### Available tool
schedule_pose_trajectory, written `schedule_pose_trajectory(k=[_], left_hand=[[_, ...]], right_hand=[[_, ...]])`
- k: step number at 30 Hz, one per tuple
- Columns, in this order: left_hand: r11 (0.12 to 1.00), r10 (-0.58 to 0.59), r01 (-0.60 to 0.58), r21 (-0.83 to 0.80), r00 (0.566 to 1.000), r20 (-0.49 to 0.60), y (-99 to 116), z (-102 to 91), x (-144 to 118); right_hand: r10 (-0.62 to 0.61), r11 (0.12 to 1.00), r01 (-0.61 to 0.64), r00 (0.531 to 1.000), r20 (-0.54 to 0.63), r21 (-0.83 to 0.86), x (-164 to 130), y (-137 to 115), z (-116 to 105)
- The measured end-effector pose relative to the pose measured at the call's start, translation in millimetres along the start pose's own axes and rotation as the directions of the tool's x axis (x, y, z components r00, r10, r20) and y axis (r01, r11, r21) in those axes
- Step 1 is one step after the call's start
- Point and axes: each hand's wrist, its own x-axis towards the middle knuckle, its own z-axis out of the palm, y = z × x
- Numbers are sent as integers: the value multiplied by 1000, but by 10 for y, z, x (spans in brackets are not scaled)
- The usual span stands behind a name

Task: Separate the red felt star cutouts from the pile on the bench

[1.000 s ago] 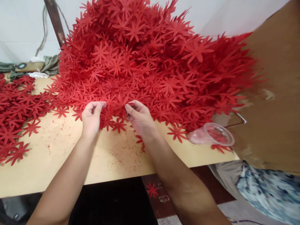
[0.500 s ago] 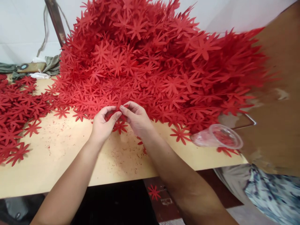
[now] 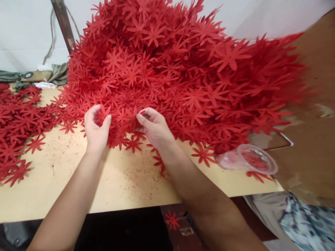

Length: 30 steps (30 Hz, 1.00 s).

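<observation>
Two bare hands work at the near edge of a large heap of red flower cutouts (image 3: 167, 69) that covers most of the table (image 3: 78, 181). The left hand (image 3: 96, 129) is curled, thumb and fingers pinched on a red flower cutout (image 3: 103, 113) at the foot of the heap. The right hand (image 3: 154, 127) lies just beside it, fingers bent and its fingertips (image 3: 140, 116) touching the cutouts at the heap's edge; whether it grips one cannot be told. The two hands are near each other but apart, with loose cutouts between them.

A smaller spread of the same red flowers (image 3: 18, 122) lies flat on the left part of the table, well apart from the hands. Single flowers lie on the bare wood near the right wrist. A clear plastic cup (image 3: 248, 160) lies on its side near the table's right edge, beside the heap. A brown board (image 3: 314, 122) stands at the right. One red flower (image 3: 171, 219) lies on the floor below the table's edge. Folded cloth (image 3: 56, 73) sits at the back left by the wall.
</observation>
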Motion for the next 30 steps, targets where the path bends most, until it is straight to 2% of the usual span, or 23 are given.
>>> schedule_pose_trajectory(k=[2,4,6,8,9,11,14,18,20,21,22,24,26,27,28,30], left_hand=[[970,175,-165,177,984,-43,54,-29,98],[921,280,-274,276,960,16,136,-31,130],[920,270,-299,254,952,146,210,11,68],[948,204,-262,181,936,286,245,92,-75],[954,185,-252,160,920,344,244,137,-159],[935,230,-319,152,876,424,212,216,-310],[862,330,-475,175,789,518,134,261,-423],[776,389,-602,190,693,606,79,217,-428],[759,396,-622,196,678,619,90,195,-420],[761,392,-615,206,690,609,101,188,-416],[775,381,-594,217,713,589,114,183,-410],[849,329,-487,204,790,518,138,180,-393],[957,188,-261,130,892,410,152,177,-367],[991,83,-116,73,930,358,157,176,-352],[1000,-31,29,11,947,321,161,174,-338],[963,-218,255,-89,928,301,170,173,-317]], right_hand=[[-44,997,42,998,-35,-62,25,41,-21],[-123,986,114,989,-77,-118,36,60,-43],[-186,974,168,976,-114,-150,30,58,-54],[-202,971,182,971,-124,-155,8,51,-44],[-205,970,185,971,-122,-158,-7,50,-32],[-219,964,195,968,-124,-179,-38,56,-7],[-221,960,188,965,-145,-209,-69,78,10],[-155,980,134,977,-144,-149,-73,101,-4],[-137,987,125,982,-129,-98,-78,106,-9],[-121,991,113,986,-117,-75,-85,106,-11],[-94,995,89,990,-101,-54,-94,106,-13],[-21,999,19,998,-54,-38,-117,100,-24],[-1,997,0,1000,-14,-71,-136,84,-44],[-33,994,32,999,-2,-100,-143,73,-56],[-80,989,80,997,10,-125,-148,61,-66],[-153,976,158,987,44,-151,-156,41,-75]])
